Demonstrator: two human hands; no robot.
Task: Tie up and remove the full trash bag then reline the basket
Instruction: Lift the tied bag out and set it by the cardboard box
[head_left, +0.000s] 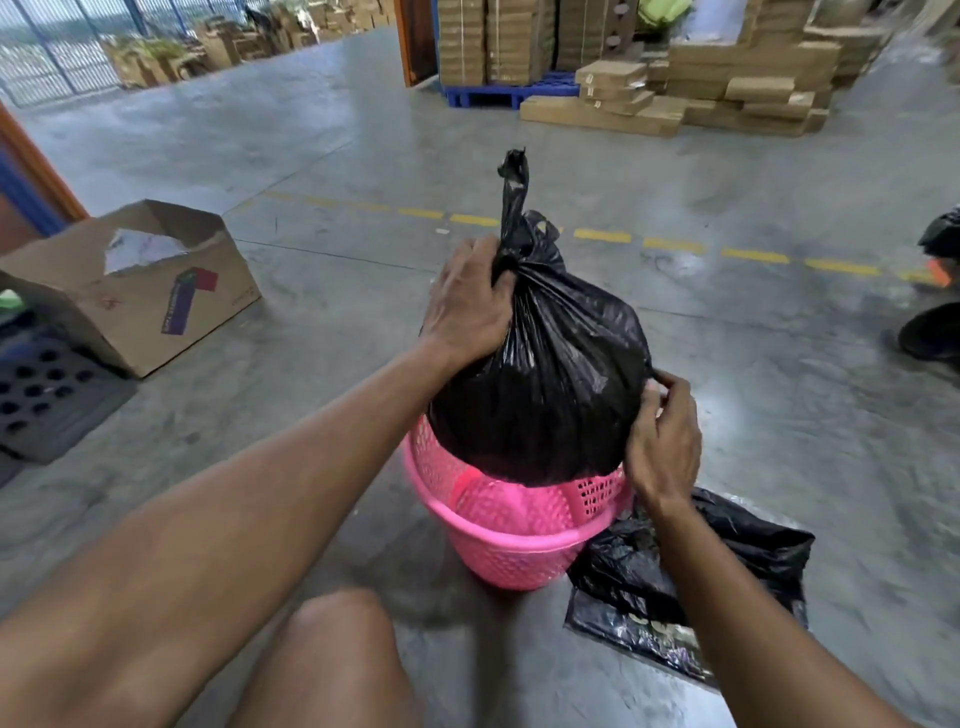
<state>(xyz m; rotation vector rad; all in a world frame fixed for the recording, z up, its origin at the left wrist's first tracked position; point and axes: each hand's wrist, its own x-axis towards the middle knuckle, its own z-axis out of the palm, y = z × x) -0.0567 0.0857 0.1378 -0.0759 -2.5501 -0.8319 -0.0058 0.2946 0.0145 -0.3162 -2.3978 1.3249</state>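
A full black trash bag (550, 374), tied at its neck with a tail sticking up, hangs just above the pink mesh basket (498, 545) on the concrete floor; its bottom is level with the basket's rim. My left hand (470, 301) is closed around the knotted neck. My right hand (665, 441) pinches the bag's lower right side. The basket's inside shows pink. A pack of folded black bags (727, 571) lies on the floor to the right of the basket, partly behind my right forearm.
An open cardboard box (135, 286) lies at the left, with a black perforated tray (41, 395) beside it. Stacked cartons on a blue pallet (675, 78) stand at the back. Another black bag (943, 234) and a shoe (930, 332) sit at the right edge. My knee (332, 660) is low in view.
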